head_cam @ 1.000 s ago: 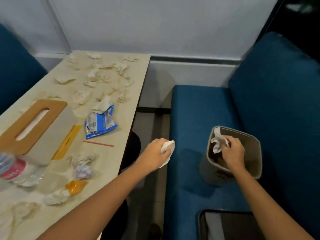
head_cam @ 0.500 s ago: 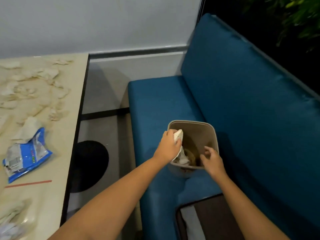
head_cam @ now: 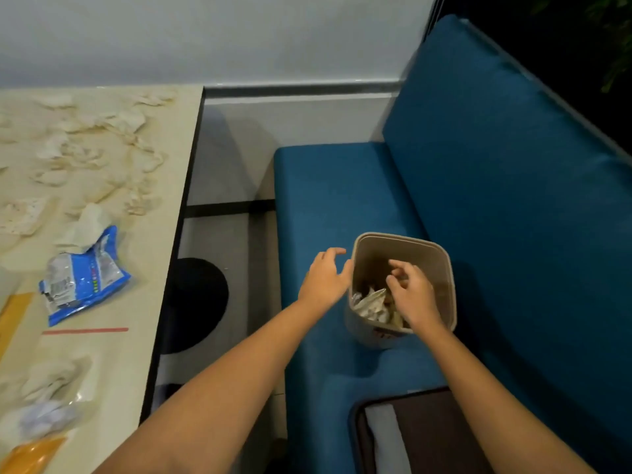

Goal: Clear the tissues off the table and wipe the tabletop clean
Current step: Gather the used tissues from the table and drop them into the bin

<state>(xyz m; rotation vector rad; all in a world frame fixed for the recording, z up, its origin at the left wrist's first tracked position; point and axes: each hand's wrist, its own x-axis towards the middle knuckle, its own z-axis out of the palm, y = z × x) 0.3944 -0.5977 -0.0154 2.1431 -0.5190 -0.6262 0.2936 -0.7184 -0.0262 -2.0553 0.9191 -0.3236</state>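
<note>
Littering the far half of the table (head_cam: 147, 302), flattened tissues (head_cam: 85, 159) lie scattered and stained across the pale top. Some overlap, and one stands up in a loose peak just beyond a blue wrapper (head_cam: 85, 278). More balled tissues (head_cam: 51, 378) sit blurred at the table's near left. A wad of used tissues (head_cam: 371, 304) lies inside the beige bin (head_cam: 444, 268), piled against its near wall.

The right hand (head_cam: 413, 295) hangs over the bin's opening with its back turned up. Its fingers are loosely curled and nothing shows in them. The left hand (head_cam: 325, 278) is just left of the bin at rim height, empty, with fingers spread and relaxed. Its fingertips are close to the bin's left wall, but whether they touch it cannot be told.

The bin stands upright on the blue seat (head_cam: 325, 186), right of the table and near the blue backrest (head_cam: 513, 165). Between table and seat runs a strip of grey floor (head_cam: 222, 241), with a round black base (head_cam: 198, 302) showing under the table's edge.

On the table, just nearer than the wrapper, a thin red strip (head_cam: 85, 331) lies flat. A yellow strip (head_cam: 13, 313) shows at the left edge, and a blurred orange thing (head_cam: 30, 456) sits at the near left corner. At the seat's near end lies a dark flat thing (head_cam: 427, 436) with a grey panel, partly cut off. A white wall (head_cam: 239, 35) closes the far side.
</note>
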